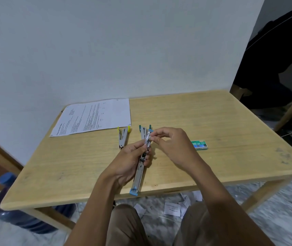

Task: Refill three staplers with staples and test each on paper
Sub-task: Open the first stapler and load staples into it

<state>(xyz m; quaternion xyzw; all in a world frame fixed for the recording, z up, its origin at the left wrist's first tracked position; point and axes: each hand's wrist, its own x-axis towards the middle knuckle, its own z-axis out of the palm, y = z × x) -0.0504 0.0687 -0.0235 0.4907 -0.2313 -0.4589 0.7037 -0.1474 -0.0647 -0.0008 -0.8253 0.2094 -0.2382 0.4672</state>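
1. The wooden table [212, 121] is the landmark; the printed paper [95, 116] lies at its far left corner.
2. The blue stapler [140, 167], swung open, is held above the table's near edge: rigid metal, light, likely slick, best gripped by its sides.
3. The left hand [129, 160] clasps its middle.
4. The right hand [170, 144] pinches at the far tip, perhaps on staples; blur hides them.
5. The staple box [199, 145] lies on the table to the right.
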